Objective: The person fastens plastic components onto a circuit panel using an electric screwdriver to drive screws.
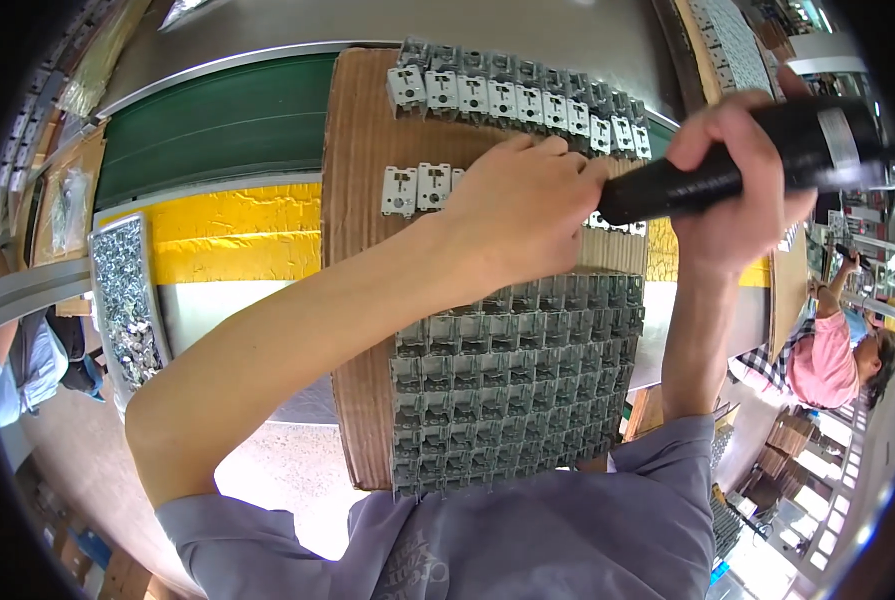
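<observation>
My right hand (pixel 732 190) is wrapped round a black electric screwdriver (pixel 647 190) with a silver band, held aslant. The tapered end points down beside my left hand; its tip is hidden. My left hand (pixel 527 200) lies over a row of small housings with white plates, fingers curled down among them. What the fingertips grip is hidden. Two white-plated pieces (pixel 417 188) show in full to the left of that hand. Behind it runs another row of white-plated housings (pixel 502 100). Nearer me stand several rows of grey housings (pixel 512 380) without white plates.
All the housings sit on a cardboard sheet (pixel 362 330) across a green belt (pixel 217 125) and yellow tape (pixel 237 232). A tray of small metal parts (pixel 125 300) stands at the left. Other people are at the left edge and, in pink (pixel 825 362), at the right.
</observation>
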Demonstrator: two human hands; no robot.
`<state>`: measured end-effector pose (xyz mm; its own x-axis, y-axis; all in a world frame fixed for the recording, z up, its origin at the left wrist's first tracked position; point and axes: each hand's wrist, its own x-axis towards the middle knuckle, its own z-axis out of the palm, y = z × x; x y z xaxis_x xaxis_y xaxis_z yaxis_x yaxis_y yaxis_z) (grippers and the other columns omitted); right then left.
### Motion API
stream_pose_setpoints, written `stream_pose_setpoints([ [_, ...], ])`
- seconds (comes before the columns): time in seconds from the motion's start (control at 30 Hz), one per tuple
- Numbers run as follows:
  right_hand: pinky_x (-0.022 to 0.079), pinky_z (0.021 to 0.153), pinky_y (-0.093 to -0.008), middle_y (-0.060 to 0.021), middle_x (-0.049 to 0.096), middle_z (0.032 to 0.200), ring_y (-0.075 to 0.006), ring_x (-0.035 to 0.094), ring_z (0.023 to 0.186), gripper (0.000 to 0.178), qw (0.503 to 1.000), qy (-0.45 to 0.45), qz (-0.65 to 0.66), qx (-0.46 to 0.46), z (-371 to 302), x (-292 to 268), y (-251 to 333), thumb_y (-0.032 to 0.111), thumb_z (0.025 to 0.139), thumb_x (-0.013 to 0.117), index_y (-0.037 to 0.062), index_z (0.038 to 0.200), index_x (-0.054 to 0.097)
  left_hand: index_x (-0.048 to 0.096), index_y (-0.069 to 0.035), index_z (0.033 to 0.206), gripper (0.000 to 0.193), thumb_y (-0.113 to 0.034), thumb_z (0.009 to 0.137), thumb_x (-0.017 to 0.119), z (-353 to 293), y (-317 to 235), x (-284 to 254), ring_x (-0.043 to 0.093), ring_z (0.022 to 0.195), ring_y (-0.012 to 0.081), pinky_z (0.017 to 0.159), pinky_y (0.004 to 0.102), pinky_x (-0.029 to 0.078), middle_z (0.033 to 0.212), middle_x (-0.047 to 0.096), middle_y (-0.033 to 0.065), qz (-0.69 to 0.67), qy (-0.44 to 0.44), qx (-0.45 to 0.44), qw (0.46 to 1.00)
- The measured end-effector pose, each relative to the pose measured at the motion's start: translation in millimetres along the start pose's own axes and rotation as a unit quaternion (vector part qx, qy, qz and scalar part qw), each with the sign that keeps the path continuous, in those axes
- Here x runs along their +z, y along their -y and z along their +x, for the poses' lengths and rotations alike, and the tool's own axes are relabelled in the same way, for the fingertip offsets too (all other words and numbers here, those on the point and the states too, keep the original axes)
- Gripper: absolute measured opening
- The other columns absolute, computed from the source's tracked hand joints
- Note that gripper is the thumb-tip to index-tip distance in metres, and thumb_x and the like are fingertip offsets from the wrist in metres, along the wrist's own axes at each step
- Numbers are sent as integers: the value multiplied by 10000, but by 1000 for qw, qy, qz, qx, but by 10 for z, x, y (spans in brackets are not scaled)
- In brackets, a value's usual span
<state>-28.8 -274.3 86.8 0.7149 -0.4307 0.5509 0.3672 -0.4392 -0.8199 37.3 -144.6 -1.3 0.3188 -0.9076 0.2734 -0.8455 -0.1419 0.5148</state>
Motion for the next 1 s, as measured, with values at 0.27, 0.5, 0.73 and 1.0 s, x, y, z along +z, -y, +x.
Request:
stream_pose_setpoints([
  [0.27,485,683,-364,-160,582,713,-229,564,675,205,995,97,12,-8,-612,-132,288,137,913,627,64,957,441,621,-3,1051,346,-83,715,645,-36,3,4,650,941,250,833,372,496,899,696,107,-10,-69,46,997],
  [0.5,498,511,-378,-158,493,766,-221,543,527,413,989,4,120,-87,-143,46,116,66,881,522,-75,1239,373,604,7,1125,371,-46,759,627,-132,120,-92,616,1011,256,903,370,475,982,655,97,20,-35,52,998],
  [0.73,506,518,-371,-166,494,812,-243,574,554,595,991,35,64,-115,-232,116,135,37,887,540,-3,1425,289,605,3,1125,360,-61,771,614,-142,72,-122,608,1031,247,915,374,471,989,665,94,-2,-21,24,999],
  [1.0,487,451,-331,-144,503,738,-207,542,516,532,992,4,92,-89,-120,49,50,61,842,565,-79,1310,352,611,3,1090,335,-65,762,614,-158,97,-95,609,1013,242,908,369,472,959,663,91,2,-37,33,999],
])
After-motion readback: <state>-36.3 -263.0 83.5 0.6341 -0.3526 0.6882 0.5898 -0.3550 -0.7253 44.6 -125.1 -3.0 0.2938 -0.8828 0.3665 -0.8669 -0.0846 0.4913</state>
